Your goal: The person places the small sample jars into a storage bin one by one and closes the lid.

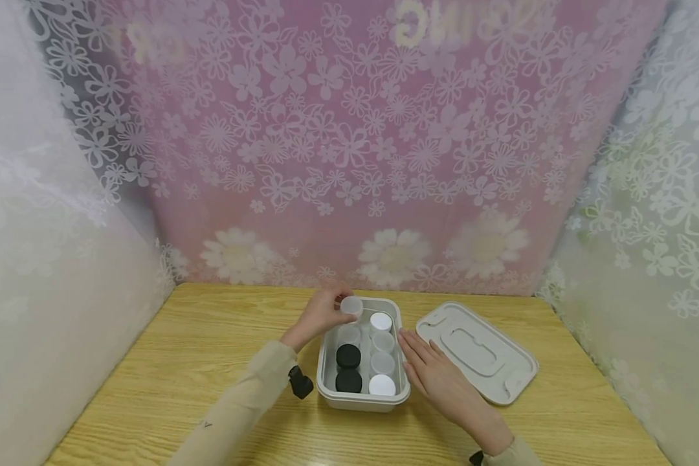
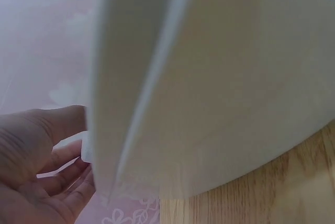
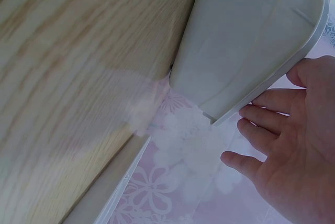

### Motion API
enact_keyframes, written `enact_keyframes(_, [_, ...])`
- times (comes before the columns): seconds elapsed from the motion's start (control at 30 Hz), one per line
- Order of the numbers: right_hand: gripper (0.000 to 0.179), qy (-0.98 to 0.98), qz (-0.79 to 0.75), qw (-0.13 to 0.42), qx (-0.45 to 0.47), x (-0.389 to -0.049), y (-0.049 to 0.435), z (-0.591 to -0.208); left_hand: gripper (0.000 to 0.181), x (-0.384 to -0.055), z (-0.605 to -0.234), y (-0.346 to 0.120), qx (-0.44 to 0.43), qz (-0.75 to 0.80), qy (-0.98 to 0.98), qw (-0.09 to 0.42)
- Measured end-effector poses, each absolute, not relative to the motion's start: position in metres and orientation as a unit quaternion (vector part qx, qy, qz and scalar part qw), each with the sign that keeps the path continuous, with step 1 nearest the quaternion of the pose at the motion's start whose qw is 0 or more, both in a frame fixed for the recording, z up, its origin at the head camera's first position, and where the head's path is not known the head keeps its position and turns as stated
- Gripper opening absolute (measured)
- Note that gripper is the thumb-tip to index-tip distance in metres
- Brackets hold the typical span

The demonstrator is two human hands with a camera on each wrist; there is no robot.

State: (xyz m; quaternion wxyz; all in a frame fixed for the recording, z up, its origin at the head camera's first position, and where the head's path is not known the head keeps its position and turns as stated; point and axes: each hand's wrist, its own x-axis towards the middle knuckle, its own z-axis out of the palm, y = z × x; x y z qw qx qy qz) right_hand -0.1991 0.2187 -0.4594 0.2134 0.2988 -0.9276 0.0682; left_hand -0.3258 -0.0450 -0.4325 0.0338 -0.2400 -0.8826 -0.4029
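Note:
My left hand [image 1: 324, 314] pinches a small translucent round jar [image 1: 352, 305] by its sides, at the far left corner of an open white plastic box [image 1: 358, 400]. In the left wrist view, a pale ribbed edge [image 2: 86, 147] shows between the thumb and fingers; the box wall hides the rest. Two rows of jars stand in the box, with two black tops [image 1: 348, 356] at the near left, white tops [image 1: 381, 321] at both ends of the right row, and translucent ones between. My right hand [image 1: 439, 377] touches the box's right rim with straight fingers.
To the right of the box, a white lid [image 1: 515, 369] with a recessed pattern lies on the wooden table [image 1: 233, 336]. Floral curtains [image 1: 349, 149] enclose the table at the back and on both sides. The box stands near the table's back edge.

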Motion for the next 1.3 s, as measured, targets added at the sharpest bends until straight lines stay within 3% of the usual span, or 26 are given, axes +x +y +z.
enact_keyframes(0.47, [0.052, -0.931, 0.071, 0.203, 0.297, -0.1992, 0.2174, -0.4564, 0.051, -0.3213, -0.4284, -0.0385, -0.241, -0.329, -0.911, 0.066])
enact_keyframes(1.3, [0.052, -0.93, 0.064, 0.208, 0.296, -0.1989, 0.2185, -0.4586, 0.046, -0.321, -0.4308, -0.0403, -0.253, -0.27, -0.927, 0.065])
